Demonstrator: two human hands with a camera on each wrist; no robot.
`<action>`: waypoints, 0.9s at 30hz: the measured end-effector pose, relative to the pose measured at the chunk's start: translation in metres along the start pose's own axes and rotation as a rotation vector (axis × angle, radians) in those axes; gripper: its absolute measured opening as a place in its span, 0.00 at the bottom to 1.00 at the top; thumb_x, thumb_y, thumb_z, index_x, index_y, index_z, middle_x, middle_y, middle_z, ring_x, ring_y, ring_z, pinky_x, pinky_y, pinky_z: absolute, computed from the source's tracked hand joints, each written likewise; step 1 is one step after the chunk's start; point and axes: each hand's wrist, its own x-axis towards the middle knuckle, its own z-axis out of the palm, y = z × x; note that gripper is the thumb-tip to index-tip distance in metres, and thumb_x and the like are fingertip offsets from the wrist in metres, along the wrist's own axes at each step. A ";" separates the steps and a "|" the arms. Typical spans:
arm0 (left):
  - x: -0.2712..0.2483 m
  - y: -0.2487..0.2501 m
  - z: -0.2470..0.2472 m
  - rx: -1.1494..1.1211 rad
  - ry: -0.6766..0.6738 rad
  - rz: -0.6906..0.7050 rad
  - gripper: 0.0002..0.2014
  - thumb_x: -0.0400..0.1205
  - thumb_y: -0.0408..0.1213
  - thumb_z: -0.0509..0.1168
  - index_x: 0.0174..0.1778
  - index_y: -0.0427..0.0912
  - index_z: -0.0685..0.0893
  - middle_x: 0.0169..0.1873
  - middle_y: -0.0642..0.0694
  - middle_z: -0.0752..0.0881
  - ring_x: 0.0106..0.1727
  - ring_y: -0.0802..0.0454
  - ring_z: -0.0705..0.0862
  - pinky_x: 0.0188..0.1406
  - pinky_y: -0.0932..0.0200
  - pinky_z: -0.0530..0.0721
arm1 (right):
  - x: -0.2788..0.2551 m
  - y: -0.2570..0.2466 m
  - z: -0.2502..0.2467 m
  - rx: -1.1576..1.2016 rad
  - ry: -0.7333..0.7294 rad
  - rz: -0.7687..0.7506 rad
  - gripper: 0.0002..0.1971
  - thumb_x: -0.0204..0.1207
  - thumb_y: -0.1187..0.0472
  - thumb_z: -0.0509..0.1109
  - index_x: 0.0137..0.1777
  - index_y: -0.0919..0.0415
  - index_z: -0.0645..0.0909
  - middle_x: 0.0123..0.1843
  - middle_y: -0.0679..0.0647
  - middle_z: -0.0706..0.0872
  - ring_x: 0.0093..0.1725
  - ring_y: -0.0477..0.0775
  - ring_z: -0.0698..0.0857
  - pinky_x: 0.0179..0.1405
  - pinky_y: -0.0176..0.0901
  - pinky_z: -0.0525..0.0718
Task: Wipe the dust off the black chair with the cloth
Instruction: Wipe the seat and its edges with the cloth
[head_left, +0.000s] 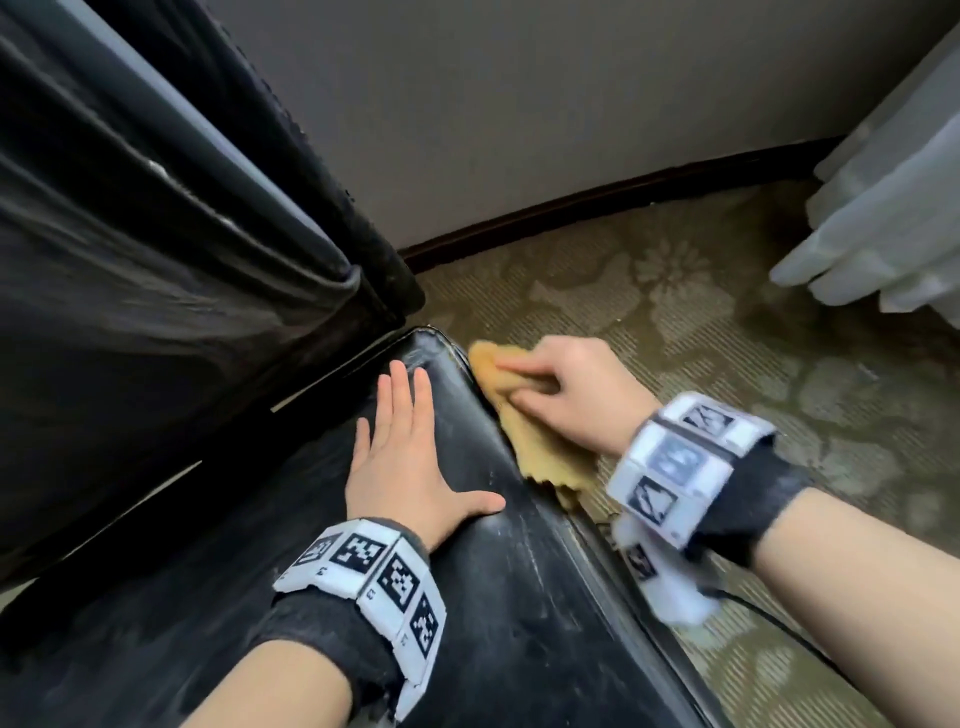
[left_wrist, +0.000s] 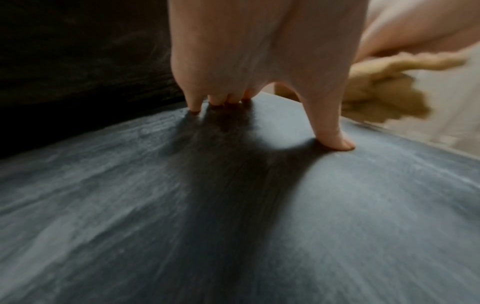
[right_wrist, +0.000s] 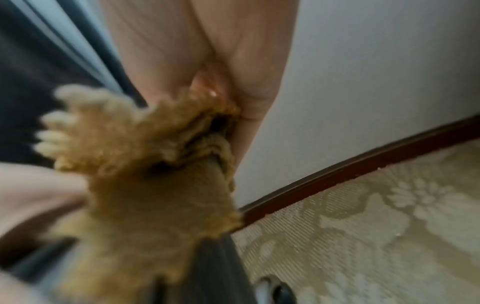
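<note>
The black chair seat (head_left: 519, 597) fills the lower middle of the head view, its leather streaked with grey dust (left_wrist: 337, 205). My left hand (head_left: 410, 452) lies flat on the seat, fingers straight, thumb spread to the right. My right hand (head_left: 566, 395) grips a frayed yellow-brown cloth (head_left: 524, 447) and holds it against the seat's right side edge, near the far corner. In the right wrist view the cloth (right_wrist: 145, 174) bunches under my fingers (right_wrist: 249, 86) and hangs over the dark seat edge (right_wrist: 213, 267). The left wrist view shows my left fingertips (left_wrist: 335, 142) touching the seat.
The chair's black backrest (head_left: 156, 260) rises at the left. A grey wall with a dark skirting board (head_left: 623, 197) runs behind. Patterned carpet (head_left: 779, 364) lies to the right, and a white curtain (head_left: 883, 208) hangs at the far right. A black cable (head_left: 769, 618) trails from my right wrist.
</note>
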 end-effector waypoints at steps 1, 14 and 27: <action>0.000 0.000 0.000 0.004 -0.001 0.001 0.68 0.61 0.67 0.72 0.79 0.44 0.30 0.79 0.47 0.28 0.80 0.53 0.29 0.81 0.49 0.41 | 0.014 -0.005 0.002 0.017 0.028 -0.006 0.21 0.76 0.59 0.68 0.69 0.46 0.78 0.57 0.60 0.84 0.61 0.59 0.80 0.60 0.39 0.70; 0.000 0.001 -0.005 0.033 -0.013 -0.001 0.67 0.62 0.66 0.72 0.79 0.43 0.30 0.80 0.46 0.28 0.81 0.53 0.31 0.81 0.48 0.43 | -0.018 -0.007 -0.002 -0.030 -0.212 0.032 0.21 0.73 0.64 0.66 0.65 0.47 0.82 0.53 0.51 0.86 0.60 0.53 0.82 0.51 0.27 0.68; 0.002 0.001 -0.005 0.064 -0.019 -0.006 0.67 0.62 0.68 0.70 0.79 0.43 0.30 0.80 0.46 0.28 0.81 0.52 0.31 0.81 0.49 0.44 | -0.030 -0.009 0.003 -0.166 -0.313 0.124 0.18 0.74 0.62 0.65 0.63 0.54 0.83 0.59 0.55 0.87 0.62 0.56 0.83 0.62 0.35 0.75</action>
